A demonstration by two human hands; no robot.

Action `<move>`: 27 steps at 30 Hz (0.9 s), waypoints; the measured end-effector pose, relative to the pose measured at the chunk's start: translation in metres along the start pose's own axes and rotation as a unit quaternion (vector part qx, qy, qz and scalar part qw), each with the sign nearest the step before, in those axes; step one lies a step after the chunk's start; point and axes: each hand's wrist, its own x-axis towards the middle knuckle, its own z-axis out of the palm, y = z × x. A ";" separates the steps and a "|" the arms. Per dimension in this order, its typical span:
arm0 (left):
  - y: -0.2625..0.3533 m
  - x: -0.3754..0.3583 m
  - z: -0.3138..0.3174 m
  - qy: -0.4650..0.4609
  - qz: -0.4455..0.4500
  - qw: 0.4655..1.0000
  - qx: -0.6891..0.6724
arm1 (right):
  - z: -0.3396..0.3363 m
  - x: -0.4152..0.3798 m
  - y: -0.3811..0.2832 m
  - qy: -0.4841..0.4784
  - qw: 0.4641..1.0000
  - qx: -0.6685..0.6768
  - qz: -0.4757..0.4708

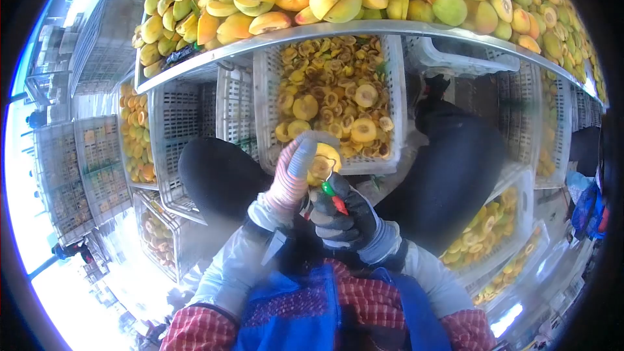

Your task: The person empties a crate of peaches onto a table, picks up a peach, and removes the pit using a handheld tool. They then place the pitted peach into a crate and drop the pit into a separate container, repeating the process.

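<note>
Gloved, my left hand (296, 166) is closed round a halved yellow fruit (323, 161), cut face up. My right hand (341, 214), in a dark glove, grips a small tool with a green and red handle (334, 197). The tool's thin metal loop lies at the middle of the fruit's cut face. Just beyond both hands, between the knees, stands a white crate (395, 101) holding brown pits and pieces of yellow fruit.
A metal-edged table (214, 56) piled with halved fruit (254, 0) spans the front. Crates of fruit stand at left (156, 140) and right (528, 211). Stacked crates (81, 162) are farther left. A person's blue sleeve (587, 211) shows at far right.
</note>
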 end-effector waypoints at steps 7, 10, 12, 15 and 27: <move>-0.009 0.001 0.014 0.105 -0.149 0.953 -0.242 | -0.016 0.010 -0.005 -0.091 0.993 0.076 0.019; -0.006 -0.001 0.012 0.128 -0.174 0.947 -0.236 | -0.021 0.012 -0.005 -0.090 0.994 0.064 0.009; -0.006 0.004 0.014 0.156 -0.151 0.961 -0.170 | -0.024 0.010 -0.007 -0.074 0.996 0.043 0.002; -0.013 0.013 -0.013 0.059 0.003 0.989 0.139 | -0.020 0.008 -0.008 -0.044 0.998 0.028 0.021; -0.006 -0.009 -0.016 0.296 -0.097 0.935 -0.170 | -0.026 0.008 -0.013 -0.036 0.999 0.021 -0.032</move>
